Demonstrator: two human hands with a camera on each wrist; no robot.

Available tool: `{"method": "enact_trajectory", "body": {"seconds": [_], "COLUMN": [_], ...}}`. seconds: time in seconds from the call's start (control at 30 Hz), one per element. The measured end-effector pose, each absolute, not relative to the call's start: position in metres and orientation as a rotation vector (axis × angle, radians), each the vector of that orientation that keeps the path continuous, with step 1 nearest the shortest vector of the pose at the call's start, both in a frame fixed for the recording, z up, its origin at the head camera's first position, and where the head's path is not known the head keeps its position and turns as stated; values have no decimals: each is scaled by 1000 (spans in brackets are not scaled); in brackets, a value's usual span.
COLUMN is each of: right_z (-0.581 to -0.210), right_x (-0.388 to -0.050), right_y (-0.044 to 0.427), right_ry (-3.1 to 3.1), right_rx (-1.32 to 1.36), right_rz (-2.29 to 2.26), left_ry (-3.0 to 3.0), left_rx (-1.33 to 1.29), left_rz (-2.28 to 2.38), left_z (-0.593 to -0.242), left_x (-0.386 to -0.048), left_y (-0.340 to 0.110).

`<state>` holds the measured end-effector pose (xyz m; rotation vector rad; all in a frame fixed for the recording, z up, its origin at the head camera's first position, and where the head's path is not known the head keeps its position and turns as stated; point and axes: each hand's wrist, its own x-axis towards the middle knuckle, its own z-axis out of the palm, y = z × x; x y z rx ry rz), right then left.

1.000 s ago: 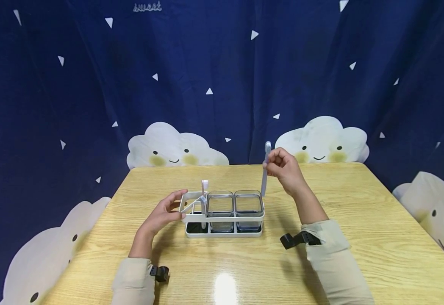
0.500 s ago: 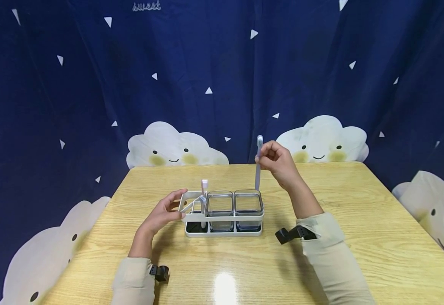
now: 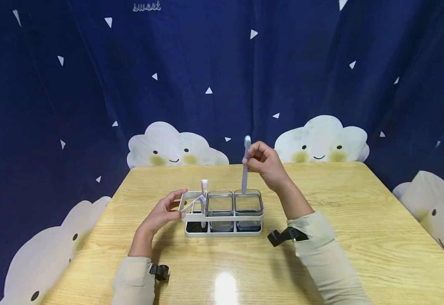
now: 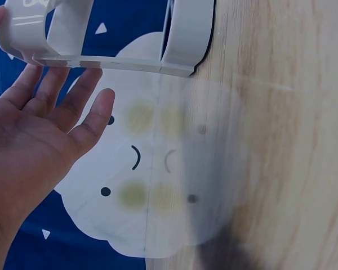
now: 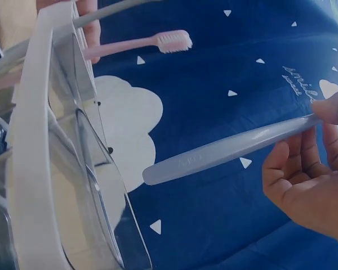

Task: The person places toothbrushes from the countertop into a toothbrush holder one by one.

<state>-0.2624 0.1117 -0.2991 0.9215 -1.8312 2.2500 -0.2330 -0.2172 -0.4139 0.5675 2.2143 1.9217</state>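
Note:
My right hand [image 3: 269, 167] pinches a lavender-grey toothbrush [image 3: 244, 180] near its head, bristles up. The handle's lower tip hangs at the back rim of the right glass cup [image 3: 249, 205]; in the right wrist view the handle [image 5: 231, 145] slants beside the cups without visible contact. Around the left end of the white toothbrush holder [image 3: 226, 234] my left hand [image 3: 162, 214] grips with thumb in front and fingers behind. A pink toothbrush [image 5: 124, 48] and a grey toothbrush [image 3: 203, 206] stand in the holder's divided left section.
A second glass cup [image 3: 220, 206] sits in the holder's middle slot. The holder rests on a wooden table [image 3: 191, 271]. Behind the table's far edge hangs a dark blue curtain [image 3: 191, 59] with white clouds and triangles.
My right hand has carried the lavender-grey toothbrush leftward, from beyond the holder's right end to above the right cup's back rim. My left hand and the holder have stayed put.

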Motion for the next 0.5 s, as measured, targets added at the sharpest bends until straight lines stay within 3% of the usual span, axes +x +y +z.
{"method": "enact_trajectory", "body": {"seconds": [0.5], "right_z": [-307], "right_x": [-256], "right_y": [85], "right_ry": [-1774], "right_rx": [891], "right_rz": [2356], "left_ry": [2230], "left_rx": [559], "left_rz": [1895], "left_z": [-410], "left_x": [-231], "left_y": [-217]}}
